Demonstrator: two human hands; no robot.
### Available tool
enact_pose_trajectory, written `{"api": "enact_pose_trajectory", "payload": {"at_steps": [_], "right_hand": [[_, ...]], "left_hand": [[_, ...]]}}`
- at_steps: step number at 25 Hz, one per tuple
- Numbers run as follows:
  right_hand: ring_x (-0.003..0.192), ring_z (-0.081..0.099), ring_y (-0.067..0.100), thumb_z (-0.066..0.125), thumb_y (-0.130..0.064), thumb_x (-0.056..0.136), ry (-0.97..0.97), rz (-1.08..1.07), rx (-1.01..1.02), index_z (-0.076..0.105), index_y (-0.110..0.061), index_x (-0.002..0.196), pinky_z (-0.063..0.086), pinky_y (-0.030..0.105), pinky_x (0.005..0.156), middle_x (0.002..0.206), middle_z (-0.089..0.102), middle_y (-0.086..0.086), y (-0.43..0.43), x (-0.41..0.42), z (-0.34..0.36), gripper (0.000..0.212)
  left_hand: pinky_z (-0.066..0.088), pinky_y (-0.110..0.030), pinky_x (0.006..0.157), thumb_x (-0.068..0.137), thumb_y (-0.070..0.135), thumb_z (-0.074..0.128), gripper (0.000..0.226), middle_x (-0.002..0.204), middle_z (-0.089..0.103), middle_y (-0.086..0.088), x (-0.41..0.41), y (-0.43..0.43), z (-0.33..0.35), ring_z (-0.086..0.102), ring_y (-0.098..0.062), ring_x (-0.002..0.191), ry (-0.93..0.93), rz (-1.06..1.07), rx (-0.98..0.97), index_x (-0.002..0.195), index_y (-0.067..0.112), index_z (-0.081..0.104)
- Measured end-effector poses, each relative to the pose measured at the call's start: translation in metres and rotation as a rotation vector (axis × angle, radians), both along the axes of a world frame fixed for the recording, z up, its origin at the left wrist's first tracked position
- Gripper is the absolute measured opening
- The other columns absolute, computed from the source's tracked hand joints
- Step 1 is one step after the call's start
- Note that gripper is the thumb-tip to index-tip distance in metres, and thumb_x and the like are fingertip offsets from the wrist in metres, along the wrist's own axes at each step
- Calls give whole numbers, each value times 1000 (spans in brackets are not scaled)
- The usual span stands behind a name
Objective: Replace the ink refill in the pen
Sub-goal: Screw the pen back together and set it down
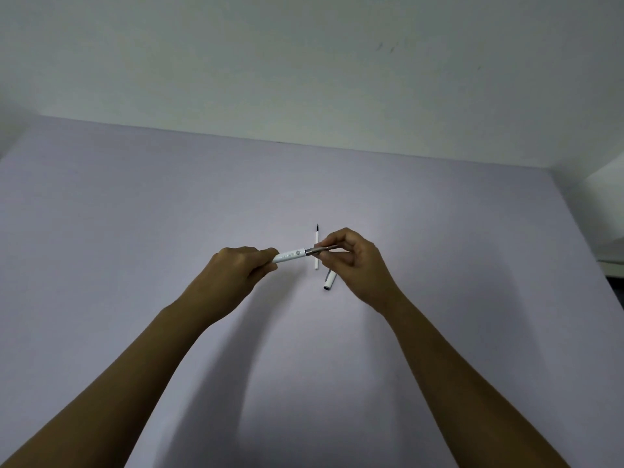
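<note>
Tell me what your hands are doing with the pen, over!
Left hand gripping white pen barrel. Right hand pinching its grey metal tip section. Thin white refill and white pen cap lying on the lilac table. Nothing blocking.

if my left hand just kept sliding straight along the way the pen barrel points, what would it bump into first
Most likely the right hand, which pinches the grey front section at the far end of the pen barrel that the left hand holds. The loose refill looks to lie on the table below that line, though depth is unclear.
</note>
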State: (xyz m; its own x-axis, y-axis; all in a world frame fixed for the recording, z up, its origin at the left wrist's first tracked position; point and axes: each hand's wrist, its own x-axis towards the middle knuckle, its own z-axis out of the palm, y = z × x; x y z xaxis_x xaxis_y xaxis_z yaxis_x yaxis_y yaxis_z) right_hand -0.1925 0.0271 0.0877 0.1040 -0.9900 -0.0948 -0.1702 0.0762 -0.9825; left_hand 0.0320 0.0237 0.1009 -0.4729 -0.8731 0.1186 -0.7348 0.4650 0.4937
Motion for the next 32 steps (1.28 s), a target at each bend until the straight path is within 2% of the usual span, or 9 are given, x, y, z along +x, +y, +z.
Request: {"api": "enact_pose_trajectory", "payload": {"at_steps": [3,7,11,16,19,24,27,29,32], "right_hand": [[78,69,26,66,-20,85,108,-38,-18,62,-27,78,50,21,62,84,74,9,1,3,-2,11],[61,69,14,63,-30,87,191,-135,-54,58,-25,71,55,36,60,70,71,10,3,9,-3,17],[71,65,34,66,-18,85,124,-125,-93,59,-27,83,50,29,57,77,70,2,1,12,-2,12],[81,69,10,67,-10,84,99,-27,-121,64,-30,83,50,11,69,83,69,-13,-1,10,5,20],[76,69,22,68,-15,84,117,-60,-92,65,-31,79,52,24,66,75,71,-12,0,10,5,17],[53,63,3,62,-31,88,299,-86,-129,65,-16,70,53,33,58,57,63,-6,0,13,9,24],[68,68,18,61,-37,86,301,-53,-103,66,-15,88,57,36,66,74,69,3,-1,14,9,23],[97,65,9,65,-32,84,229,80,-77,52,-22,118,52,20,87,102,64,-6,-1,11,10,38],[101,61,2,64,-18,85,238,125,-205,51,-24,113,45,10,91,104,61,-6,-4,6,14,31]], "left_hand": [[40,-36,51,91,15,57,8,58,49,-6,-1,1,2,45,-28,53,0,-5,-15,93,9,63],[33,-29,50,89,13,59,8,58,43,0,-2,3,3,41,-25,51,-2,-25,-28,95,9,63],[29,-29,49,90,15,58,9,56,41,0,-3,2,-2,37,-24,50,-12,19,-32,93,8,63],[31,-29,48,89,13,59,9,56,42,-1,0,0,-1,38,-23,49,9,3,-34,96,9,63],[34,-30,47,88,12,60,9,56,42,0,2,0,2,38,-23,48,21,-10,-43,96,9,64],[30,-27,48,87,11,61,9,57,41,2,2,1,3,36,-21,48,26,-23,-64,95,10,64],[32,-28,46,87,11,62,9,55,45,-3,1,3,3,40,-24,47,31,-13,-66,96,8,64],[36,-31,46,87,10,62,11,55,50,-8,2,3,5,43,-27,47,31,-2,-79,97,7,65],[37,-33,45,87,9,62,10,54,49,-8,2,2,9,43,-27,47,36,7,-98,96,6,64]]}}
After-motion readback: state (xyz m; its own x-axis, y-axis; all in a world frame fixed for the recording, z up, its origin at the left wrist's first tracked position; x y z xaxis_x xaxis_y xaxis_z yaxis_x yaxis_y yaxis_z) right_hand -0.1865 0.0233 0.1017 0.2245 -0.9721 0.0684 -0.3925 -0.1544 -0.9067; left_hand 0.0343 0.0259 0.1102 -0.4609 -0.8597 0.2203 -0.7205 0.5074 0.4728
